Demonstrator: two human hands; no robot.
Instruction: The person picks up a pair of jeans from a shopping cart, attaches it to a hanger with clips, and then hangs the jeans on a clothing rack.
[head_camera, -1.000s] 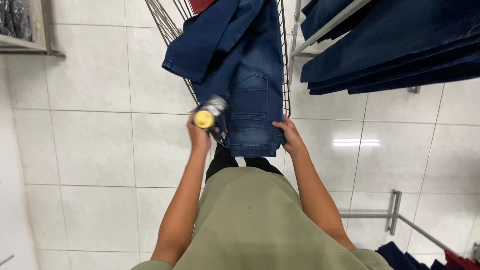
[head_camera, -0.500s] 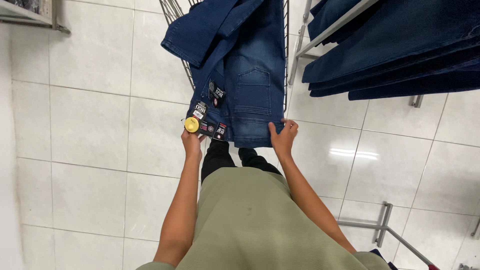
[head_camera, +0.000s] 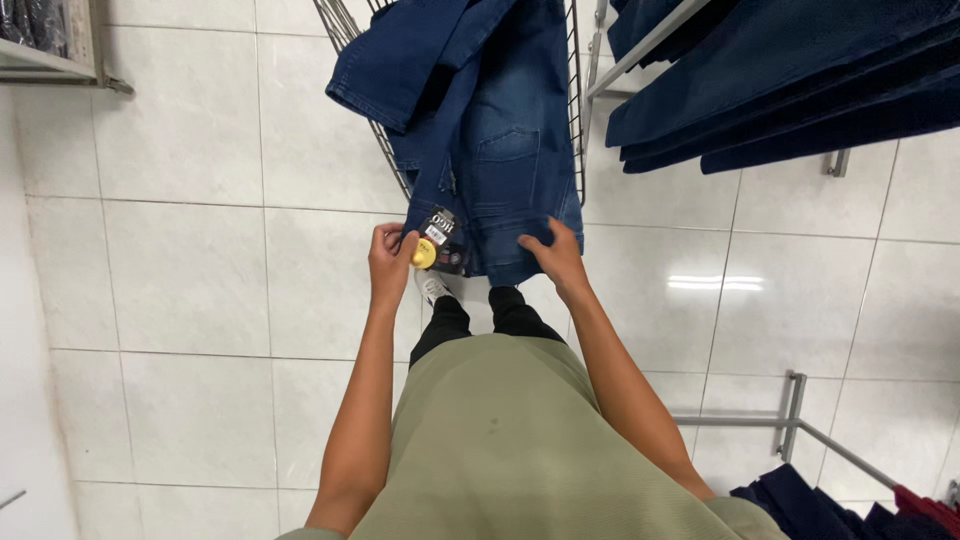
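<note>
Gripping one pair of jeans (head_camera: 500, 150) at centre frame: left hand (head_camera: 388, 262) pinches two tags (head_camera: 437, 240) (one yellow), right hand (head_camera: 555, 258) clasps the hem, above the wire basket (head_camera: 575, 100).

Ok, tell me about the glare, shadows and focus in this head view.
Head view: even overhead light, with a white streak of glare on the glossy floor tiles right of the right hand; shadows are soft and faint; the jeans and the left hand at the yellow tag look sharp; straight rails bow slightly toward the edges, wide-lens distortion.
</note>
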